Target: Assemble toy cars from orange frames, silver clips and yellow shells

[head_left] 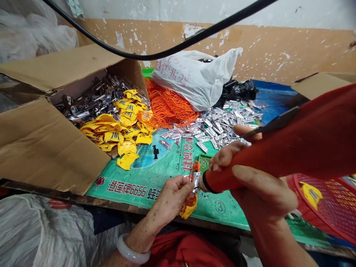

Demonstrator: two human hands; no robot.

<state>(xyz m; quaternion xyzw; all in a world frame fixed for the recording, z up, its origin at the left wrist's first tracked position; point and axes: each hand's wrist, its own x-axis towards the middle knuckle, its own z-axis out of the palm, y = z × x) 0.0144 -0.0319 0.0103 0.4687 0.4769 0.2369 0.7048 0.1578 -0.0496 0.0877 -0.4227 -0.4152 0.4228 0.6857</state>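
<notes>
My left hand (175, 194) pinches a small plastic assembly (190, 210) made of yellow, orange and silver parts, low over the front edge of the table. My right hand (264, 191) is wrapped round a red power screwdriver (292, 144) with a long black lever on its side. The tool lies slanted, its tip end pointing left at the silver part of the assembly. My left fingers and the tool's collar hide the exact contact. Just behind the assembly sits a small green basket (205, 163).
A tipped cardboard box (52, 144) spills dark parts and yellow shells (128, 148). Orange netting (169, 105), silver strips (219, 126) and a white bag (191, 79) lie behind. A red basket (330, 207) stands right. A black cable (155, 55) crosses above.
</notes>
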